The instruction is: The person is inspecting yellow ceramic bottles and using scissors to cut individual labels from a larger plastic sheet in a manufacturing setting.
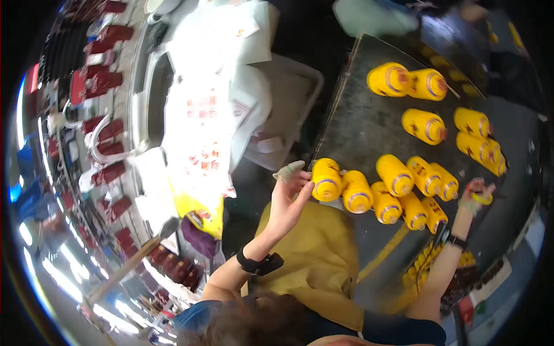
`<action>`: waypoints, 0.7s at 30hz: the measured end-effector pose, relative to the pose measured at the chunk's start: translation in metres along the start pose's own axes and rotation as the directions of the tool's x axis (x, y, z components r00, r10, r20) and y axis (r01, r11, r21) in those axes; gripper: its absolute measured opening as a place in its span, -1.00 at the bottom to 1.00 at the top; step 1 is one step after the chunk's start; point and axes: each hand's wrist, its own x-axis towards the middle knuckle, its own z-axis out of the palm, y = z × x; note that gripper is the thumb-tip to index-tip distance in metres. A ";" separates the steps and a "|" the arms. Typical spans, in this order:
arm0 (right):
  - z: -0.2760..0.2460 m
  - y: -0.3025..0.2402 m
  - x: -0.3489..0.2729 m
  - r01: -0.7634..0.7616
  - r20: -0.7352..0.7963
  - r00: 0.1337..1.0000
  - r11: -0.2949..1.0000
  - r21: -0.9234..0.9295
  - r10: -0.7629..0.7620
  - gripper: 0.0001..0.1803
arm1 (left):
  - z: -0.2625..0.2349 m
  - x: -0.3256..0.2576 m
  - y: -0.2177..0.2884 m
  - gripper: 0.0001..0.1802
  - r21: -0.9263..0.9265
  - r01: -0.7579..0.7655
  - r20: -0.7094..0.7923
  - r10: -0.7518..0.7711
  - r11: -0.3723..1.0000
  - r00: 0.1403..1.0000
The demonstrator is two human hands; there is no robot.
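Observation:
Several yellow cans with red markings and silver rims stand or lie in loose groups on a dark table; I cannot tell which. My left hand [290,199] is at the left side of the leftmost near can [326,180], its fingertips and thumb apart and at or almost touching its side. A pale cover sits on one finger. My right hand [476,198] is past the right end of the near row, fingers apart. A small yellow thing [482,199] shows against it; whether it is worn or held is unclear. The nearest can to it is a small one [446,183].
The dark tabletop [360,109] has a raised far edge, with more cans such as a pair [389,79] at the back. At the lower right, many small yellow pieces [430,259] fill a container. White printed sacks [199,127] and a wooden handle [124,262] are on the left.

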 end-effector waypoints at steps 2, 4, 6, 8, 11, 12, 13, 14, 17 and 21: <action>0.017 0.007 -0.040 0.030 -0.010 0.999 0.991 -0.130 -0.031 -0.57 | -0.040 0.010 0.003 -0.50 0.060 -0.023 -0.090 0.028 0.998 0.996; 0.046 0.027 -0.080 0.024 0.089 0.996 0.960 -0.280 0.001 -0.54 | -0.088 0.023 0.001 -0.51 0.148 -0.122 -0.242 0.155 0.981 0.958; 0.085 0.053 -0.124 -0.007 0.094 0.995 0.943 -0.332 0.041 -0.52 | -0.147 0.040 0.004 -0.50 0.316 -0.147 -0.370 0.265 0.937 0.890; 0.124 0.081 -0.164 0.008 0.325 0.934 0.905 -0.425 0.145 -0.51 | -0.209 0.065 0.008 -0.48 0.511 -0.141 -0.429 0.394 0.848 0.813; 0.173 0.124 -0.222 0.025 0.417 0.873 0.830 -0.557 0.254 -0.48 | -0.277 0.109 0.014 -0.40 0.722 -0.082 -0.430 0.538 0.687 0.725; 0.186 0.138 -0.239 -0.008 0.425 0.857 0.832 -0.554 0.292 -0.48 | -0.293 0.126 0.017 -0.36 0.797 -0.025 -0.408 0.568 0.604 0.715; 0.197 0.151 -0.256 -0.054 0.426 0.840 0.834 -0.550 0.335 -0.47 | -0.306 0.141 0.019 -0.31 0.868 0.008 -0.356 0.611 0.497 0.707; 0.205 0.159 -0.272 -0.142 0.403 0.817 0.822 -0.552 0.412 -0.49 | -0.316 0.152 0.021 -0.13 0.906 0.047 -0.335 0.641 0.422 0.691; 0.222 0.183 -0.311 -0.176 0.422 0.778 0.805 -0.566 0.466 -0.53 | -0.330 0.179 0.027 0.08 0.853 0.342 -0.505 0.459 0.394 0.731; 0.233 0.198 -0.349 -0.205 0.370 0.751 0.726 -0.657 0.547 -0.55 | -0.349 0.194 0.034 0.29 0.717 0.438 -0.592 0.141 0.541 0.794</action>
